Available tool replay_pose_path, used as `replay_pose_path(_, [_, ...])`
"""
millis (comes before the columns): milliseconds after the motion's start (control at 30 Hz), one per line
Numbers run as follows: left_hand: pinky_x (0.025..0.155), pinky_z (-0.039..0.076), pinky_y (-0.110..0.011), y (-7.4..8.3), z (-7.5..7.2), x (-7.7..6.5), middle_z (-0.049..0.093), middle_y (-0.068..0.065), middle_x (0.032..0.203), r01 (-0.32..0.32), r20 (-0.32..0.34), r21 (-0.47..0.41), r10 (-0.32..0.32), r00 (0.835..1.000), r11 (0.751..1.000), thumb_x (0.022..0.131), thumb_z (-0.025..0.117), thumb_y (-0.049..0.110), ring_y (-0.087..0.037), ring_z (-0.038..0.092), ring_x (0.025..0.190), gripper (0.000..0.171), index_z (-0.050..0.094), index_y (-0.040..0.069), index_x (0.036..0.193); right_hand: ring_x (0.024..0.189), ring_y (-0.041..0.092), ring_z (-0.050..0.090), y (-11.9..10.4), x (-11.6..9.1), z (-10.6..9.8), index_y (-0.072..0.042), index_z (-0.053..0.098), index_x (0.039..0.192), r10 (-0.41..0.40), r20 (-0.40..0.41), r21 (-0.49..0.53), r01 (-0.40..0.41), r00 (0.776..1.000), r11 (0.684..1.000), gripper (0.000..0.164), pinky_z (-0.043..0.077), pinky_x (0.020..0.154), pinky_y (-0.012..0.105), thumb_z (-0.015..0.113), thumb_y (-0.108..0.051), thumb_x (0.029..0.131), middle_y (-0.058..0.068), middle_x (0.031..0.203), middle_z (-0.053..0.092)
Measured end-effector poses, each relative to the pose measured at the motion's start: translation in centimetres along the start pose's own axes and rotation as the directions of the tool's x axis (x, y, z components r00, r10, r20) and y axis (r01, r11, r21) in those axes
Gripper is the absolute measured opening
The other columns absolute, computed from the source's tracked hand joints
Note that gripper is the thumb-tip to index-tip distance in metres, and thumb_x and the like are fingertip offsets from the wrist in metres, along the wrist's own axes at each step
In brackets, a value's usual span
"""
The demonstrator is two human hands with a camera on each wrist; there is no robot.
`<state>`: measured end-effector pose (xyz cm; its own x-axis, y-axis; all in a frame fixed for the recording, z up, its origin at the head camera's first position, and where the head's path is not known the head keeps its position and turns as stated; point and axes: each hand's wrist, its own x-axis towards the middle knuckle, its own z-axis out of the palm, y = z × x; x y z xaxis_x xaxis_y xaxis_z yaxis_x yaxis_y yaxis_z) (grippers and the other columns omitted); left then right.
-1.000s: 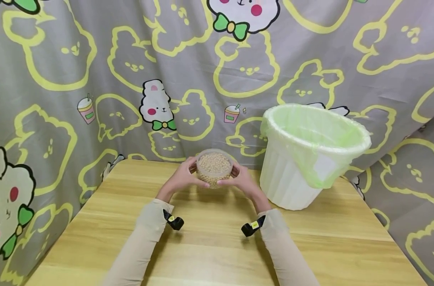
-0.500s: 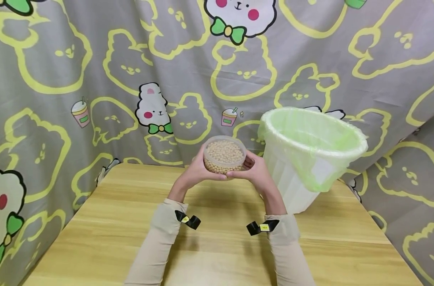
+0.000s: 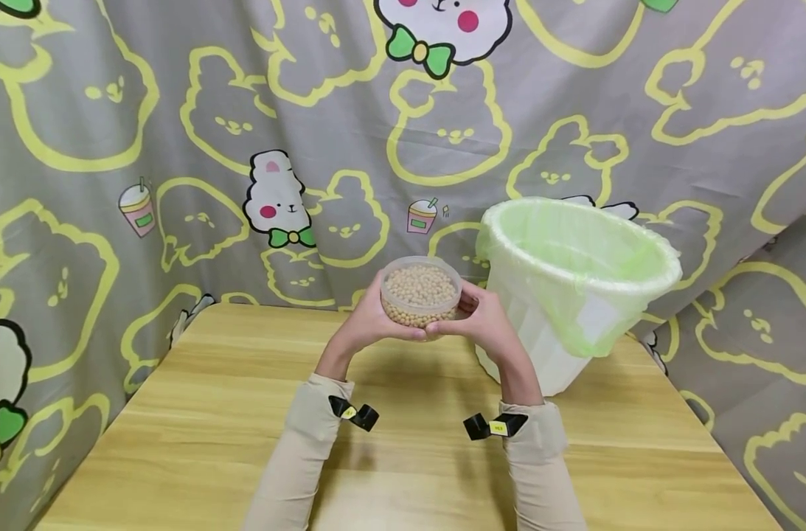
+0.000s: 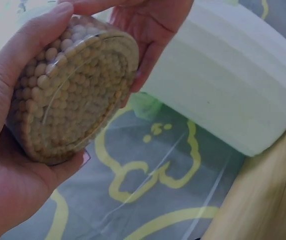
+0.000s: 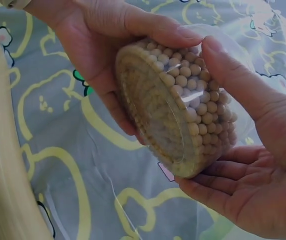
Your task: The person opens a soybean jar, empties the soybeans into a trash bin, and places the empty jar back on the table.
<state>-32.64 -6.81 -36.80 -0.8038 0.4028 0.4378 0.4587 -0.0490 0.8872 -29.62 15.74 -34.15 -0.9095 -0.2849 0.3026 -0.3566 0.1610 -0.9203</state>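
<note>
A round clear plastic container (image 3: 421,295) filled with small beige beads is held up above the table by both hands. My left hand (image 3: 369,318) grips its left side, thumb along the near wall. On the opposite side my right hand (image 3: 484,324) grips it, with the thumb tips close together at the front. From below, in the left wrist view, the container's base (image 4: 78,95) shows beads through it. The right wrist view has the beads (image 5: 202,105) visible through the clear wall, fingers curled round the lower edge.
Right of the hands, a white ribbed bin (image 3: 535,332) with a pale green liner bag (image 3: 588,295) stands on the wooden table (image 3: 416,457). Behind the table hangs a grey patterned curtain (image 3: 349,133).
Both hands have raised the container from near the tabletop, bringing it closer and slightly right. During the last half second it has shifted only a little. The bin stays put.
</note>
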Motion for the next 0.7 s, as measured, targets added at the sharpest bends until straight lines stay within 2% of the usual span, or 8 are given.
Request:
replay_pose_path(133, [0.116, 0.039, -0.051, 0.0, 0.1, -0.2, 0.045, -0.007, 0.149, -0.012, -0.047, 0.005, 0.013, 0.999, 1.0, 0.06, 0.096, 0.002, -0.025, 0.046, 0.136, 0.117, 0.032, 0.024, 0.155, 0.119, 0.016, 0.064, -0.4, 0.0, 0.2, -0.014, 0.054, 0.148, -0.033, -0.011, -0.009, 0.033, 0.999, 0.999, 0.085, 0.053, 0.098, 0.022, 0.091, -0.003, 0.073, 0.013, 0.138, 0.064])
replay_pose_path(300, [0.114, 0.042, -0.051, 0.3, 0.6, -0.3, 0.043, -0.009, 0.152, -0.034, -0.091, 0.045, 0.038, 0.995, 0.998, 0.061, 0.096, 0.005, -0.027, 0.045, 0.138, 0.119, 0.028, 0.019, 0.158, 0.133, 0.02, 0.054, -0.7, -0.1, 1.0, -0.021, 0.045, 0.154, -0.093, -0.073, 0.0, 0.094, 0.993, 0.996, 0.092, 0.044, 0.111, 0.031, 0.09, -0.006, 0.075, 0.005, 0.151, 0.053])
replay_pose_path(467, [0.114, 0.043, -0.05, 0.7, 1.1, -0.3, 0.044, -0.01, 0.152, -0.049, -0.103, 0.102, 0.059, 0.993, 0.994, 0.06, 0.096, 0.006, -0.026, 0.047, 0.137, 0.121, 0.027, 0.017, 0.158, 0.141, 0.02, 0.046, -1.0, -0.3, 1.7, -0.015, 0.032, 0.16, -0.093, -0.137, 0.039, 0.099, 0.986, 0.994, 0.108, 0.042, 0.115, 0.037, 0.09, -0.001, 0.071, 0.004, 0.16, 0.04])
replay_pose_path(600, [0.111, 0.046, -0.048, 1.2, 1.5, -0.5, 0.047, -0.005, 0.149, -0.031, -0.077, 0.164, 0.044, 0.996, 0.986, 0.058, 0.099, 0.015, -0.022, 0.05, 0.134, 0.123, 0.027, 0.022, 0.158, 0.137, 0.024, 0.047, -1.4, -0.4, 1.8, -0.012, 0.035, 0.158, -0.114, -0.167, 0.021, 0.119, 0.979, 0.993, 0.109, 0.041, 0.115, 0.043, 0.091, 0.001, 0.066, 0.006, 0.155, 0.045])
replay_pose_path(700, [0.11, 0.047, -0.046, 1.4, 1.8, -0.5, 0.048, -0.004, 0.147, -0.024, -0.06, 0.193, 0.037, 0.998, 0.981, 0.056, 0.1, 0.017, -0.021, 0.052, 0.132, 0.125, 0.029, 0.023, 0.158, 0.137, 0.024, 0.046, -1.6, -0.5, 1.8, -0.009, 0.042, 0.154, -0.151, -0.186, -0.073, 0.139, 0.971, 0.988, 0.106, 0.038, 0.116, 0.047, 0.094, -0.004, 0.062, 0.007, 0.153, 0.047])
